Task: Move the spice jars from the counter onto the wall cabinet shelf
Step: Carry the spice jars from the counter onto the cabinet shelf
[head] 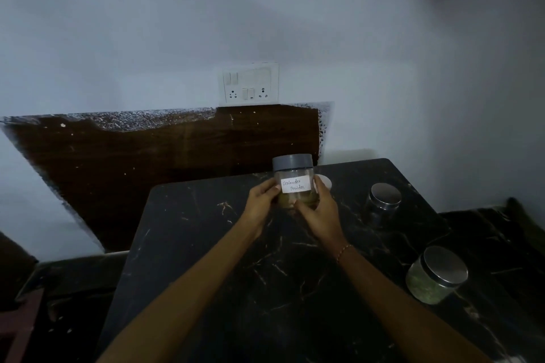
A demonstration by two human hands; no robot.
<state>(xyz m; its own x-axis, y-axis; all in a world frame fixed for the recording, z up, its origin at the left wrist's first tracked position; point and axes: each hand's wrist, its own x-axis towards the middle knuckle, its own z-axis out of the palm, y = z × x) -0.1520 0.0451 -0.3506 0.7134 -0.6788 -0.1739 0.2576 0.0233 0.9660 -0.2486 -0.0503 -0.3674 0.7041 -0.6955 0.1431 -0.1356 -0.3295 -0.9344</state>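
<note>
Head view: both hands (290,206) clasp the coriander jar (293,178) above the counter (206,244); two jars (436,277) wait at its right edge, no shelf visible.

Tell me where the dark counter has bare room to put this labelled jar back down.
The dark marble counter is bare left of the left hand and along the near middle between the forearms. The right side is crowded: two clear steel-lidded jars, plus a small white object behind the grey-lidded labelled jar.

The tabletop (206,244) is black with pale veins. The held jar (295,183) has a grey lid and white label. The wall (118,38) is pale blue-grey.
</note>
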